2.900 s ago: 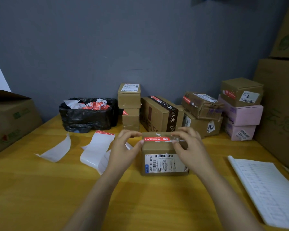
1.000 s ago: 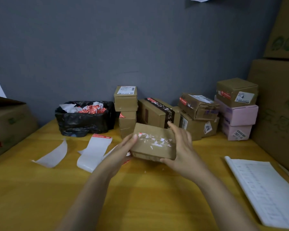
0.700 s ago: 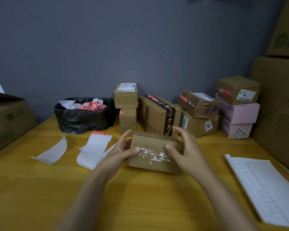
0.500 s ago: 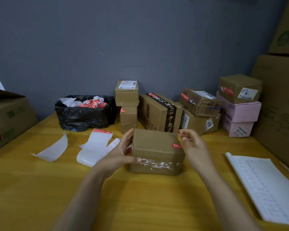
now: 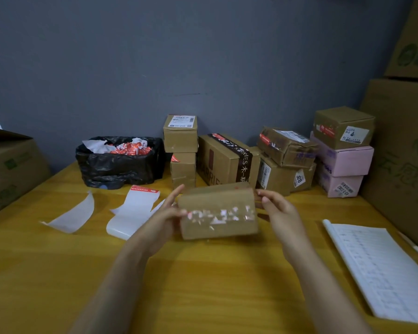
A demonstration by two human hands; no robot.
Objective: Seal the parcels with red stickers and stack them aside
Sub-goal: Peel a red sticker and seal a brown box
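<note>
I see the left hand [image 5: 162,222] and right hand [image 5: 282,213] each grip one end of the parcel [image 5: 217,210] — tipped up between them, maybe to check the seal.

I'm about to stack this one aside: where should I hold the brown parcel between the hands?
Take the brown parcel by its two short ends, one hand from each side. Its long side runs left to right, so the ends face the hands: the left hand pinches the left end, the right hand is at the right.

Yellow table [image 5: 34,273] bears stacked parcels [image 5: 227,160], black bag [image 5: 118,165], paper strips [image 5: 133,210], a ledger [image 5: 381,268].
</note>
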